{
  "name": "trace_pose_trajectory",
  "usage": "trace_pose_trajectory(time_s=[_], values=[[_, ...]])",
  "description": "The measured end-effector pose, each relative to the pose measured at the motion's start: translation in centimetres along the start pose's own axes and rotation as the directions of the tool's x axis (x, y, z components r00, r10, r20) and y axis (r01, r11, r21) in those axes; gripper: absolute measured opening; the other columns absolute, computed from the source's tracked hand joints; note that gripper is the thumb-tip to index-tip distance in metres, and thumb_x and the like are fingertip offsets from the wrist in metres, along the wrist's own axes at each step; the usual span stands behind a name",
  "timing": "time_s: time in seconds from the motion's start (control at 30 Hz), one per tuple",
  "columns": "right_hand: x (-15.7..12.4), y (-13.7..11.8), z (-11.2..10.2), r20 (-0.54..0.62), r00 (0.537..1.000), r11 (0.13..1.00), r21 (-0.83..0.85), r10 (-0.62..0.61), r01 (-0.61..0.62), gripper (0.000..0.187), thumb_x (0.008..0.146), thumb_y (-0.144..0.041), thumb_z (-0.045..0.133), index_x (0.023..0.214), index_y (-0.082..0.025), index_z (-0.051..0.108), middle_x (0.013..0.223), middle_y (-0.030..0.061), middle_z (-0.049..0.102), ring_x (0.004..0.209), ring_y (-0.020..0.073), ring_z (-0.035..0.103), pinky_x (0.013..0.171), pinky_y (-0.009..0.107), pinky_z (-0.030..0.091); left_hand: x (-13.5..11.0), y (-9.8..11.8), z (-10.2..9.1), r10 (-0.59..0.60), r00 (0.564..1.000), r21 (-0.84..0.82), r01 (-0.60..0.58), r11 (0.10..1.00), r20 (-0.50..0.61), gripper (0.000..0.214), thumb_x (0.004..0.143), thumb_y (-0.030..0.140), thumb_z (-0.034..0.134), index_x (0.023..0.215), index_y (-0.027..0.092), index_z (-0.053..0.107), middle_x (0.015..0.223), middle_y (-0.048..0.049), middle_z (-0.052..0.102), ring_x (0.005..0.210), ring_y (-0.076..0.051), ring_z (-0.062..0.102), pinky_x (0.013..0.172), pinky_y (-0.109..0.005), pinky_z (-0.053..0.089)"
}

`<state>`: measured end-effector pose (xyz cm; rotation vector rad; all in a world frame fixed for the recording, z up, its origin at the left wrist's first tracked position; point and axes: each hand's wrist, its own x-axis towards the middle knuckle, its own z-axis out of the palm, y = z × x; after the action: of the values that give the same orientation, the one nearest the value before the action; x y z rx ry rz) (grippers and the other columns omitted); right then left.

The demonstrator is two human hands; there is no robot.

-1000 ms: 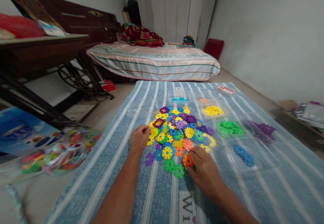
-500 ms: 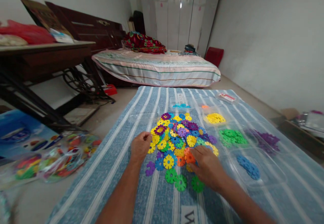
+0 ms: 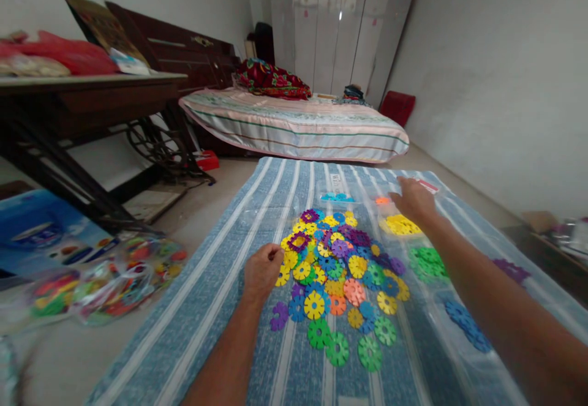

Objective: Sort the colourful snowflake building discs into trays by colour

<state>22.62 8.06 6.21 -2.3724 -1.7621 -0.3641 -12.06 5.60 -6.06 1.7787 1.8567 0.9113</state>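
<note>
Flower-shaped, notched plastic discs in yellow, blue, green, orange and purple lie in a loose pile on the striped cloth. At the pile's left edge rests my left hand, its fingers curled closed; whatever they may hold is hidden. My right hand is stretched over the far right boxes, thumb and fingers apart, with no disc visible between them. Just left of its thumb, an orange disc lies in a clear box. Below the hand is a box of yellow discs.
Clear boxes of green discs and blue discs stand on the right, partly behind my forearm. Purple discs lie beyond it. Another box at the back holds blue discs. A bed stands past the cloth-covered surface.
My right hand has moved from the orange discs in the pile, forward and right to the far boxes. My left hand stays beside the pile. The view has shifted slightly.
</note>
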Motion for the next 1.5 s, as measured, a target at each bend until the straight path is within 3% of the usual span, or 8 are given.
trace_pose_trajectory(time_s=[0.17,0.33,0.47,0.57,0.73,0.97,1.4,1.5], values=[[-5.4,-0.3,0.4,0.091,0.984,0.98,0.137,-0.155,0.141,0.032,0.087,-0.033,0.045,0.107,-0.02,0.066,0.1,0.0078,0.069,0.089,0.0217,0.063,0.072,0.028,0.042,-0.1,0.3,0.0,-0.005,1.0,0.007,0.005,1.0,-0.007,0.022,0.077,0.036,0.047,0.076,0.021,0.064,0.077,0.0002,0.069,0.073,-0.014,0.062,0.066,-0.021,0.042],[-13.3,-2.0,0.5,0.248,0.914,0.922,0.302,-0.32,0.241,0.025,0.087,-0.032,0.047,0.093,-0.021,0.068,0.094,0.0051,0.07,0.085,0.0178,0.064,0.069,0.024,0.04,-0.1,0.4,0.0,-0.002,1.0,-0.011,0.002,1.0,-0.004,0.022,0.077,0.035,0.047,0.074,0.021,0.063,0.074,0.0003,0.068,0.073,-0.014,0.062,0.067,-0.021,0.043],[-18.3,-3.6,1.3,0.287,0.887,0.902,0.348,-0.36,0.254,0.02,0.087,-0.028,0.048,0.093,-0.023,0.066,0.097,0.0039,0.067,0.091,0.0174,0.061,0.074,0.025,0.04,-0.2,0.5,0.1,-0.003,1.0,-0.009,0.003,1.0,-0.012,0.021,0.077,0.035,0.047,0.074,0.021,0.063,0.074,0.0006,0.068,0.073,-0.014,0.061,0.067,-0.021,0.042],[-20.2,-4.7,1.9,0.273,0.897,0.912,0.32,-0.347,0.256,0.016,0.088,-0.025,0.049,0.089,-0.022,0.065,0.092,0.0029,0.065,0.091,0.0169,0.058,0.077,0.026,0.039,-0.1,0.5,0.0,0.005,1.0,0.004,-0.005,1.0,-0.023,0.021,0.077,0.035,0.048,0.074,0.021,0.063,0.074,0.0004,0.068,0.072,-0.014,0.061,0.067,-0.022,0.042],[-20.2,-6.7,2.3,0.213,0.924,0.933,0.243,-0.318,0.265,0.017,0.089,-0.029,0.049,0.09,-0.02,0.064,0.092,0.0057,0.064,0.091,0.0199,0.055,0.079,0.03,0.038,0.0,0.4,0.1,0.01,1.0,0.014,-0.01,1.0,-0.017,0.023,0.076,0.036,0.047,0.074,0.021,0.064,0.073,-0.0002,0.068,0.072,-0.014,0.062,0.066,-0.022,0.042],[-19.3,-8.6,2.6,0.281,0.921,0.96,0.158,-0.27,0.233,0.02,0.085,-0.032,0.055,0.095,-0.016,0.064,0.095,0.0103,0.063,0.094,0.0265,0.053,0.075,0.035,0.036,0.0,0.6,-0.2,-0.007,1.0,0.005,0.007,1.0,-0.001,0.021,0.076,0.035,0.048,0.075,0.022,0.064,0.076,0.0003,0.069,0.074,-0.014,0.062,0.067,-0.021,0.043],[-19.5,-7.6,1.7,0.295,0.9,0.927,0.294,-0.321,0.234,0.019,0.086,-0.022,0.046,0.091,-0.022,0.064,0.093,0.004,0.065,0.091,0.0206,0.057,0.078,0.031,0.037,-0.1,0.6,-0.5,-0.011,1.0,0.02,0.011,1.0,0.001,0.023,0.076,0.037,0.047,0.076,0.022,0.064,0.076,0.0006,0.069,0.071,-0.014,0.062,0.063,-0.021,0.042],[-17.9,-6.8,1.0,0.277,0.892,0.912,0.309,-0.356,0.269,0.02,0.086,-0.023,0.045,0.088,-0.022,0.065,0.09,0.0035,0.065,0.088,0.0182,0.059,0.075,0.028,0.038,0.0,0.6,-0.5,-0.023,1.0,0.022,0.023,0.999,-0.002,0.022,0.077,0.037,0.047,0.076,0.022,0.064,0.077,0.0008,0.069,0.071,-0.014,0.062,0.064,-0.021,0.042]])
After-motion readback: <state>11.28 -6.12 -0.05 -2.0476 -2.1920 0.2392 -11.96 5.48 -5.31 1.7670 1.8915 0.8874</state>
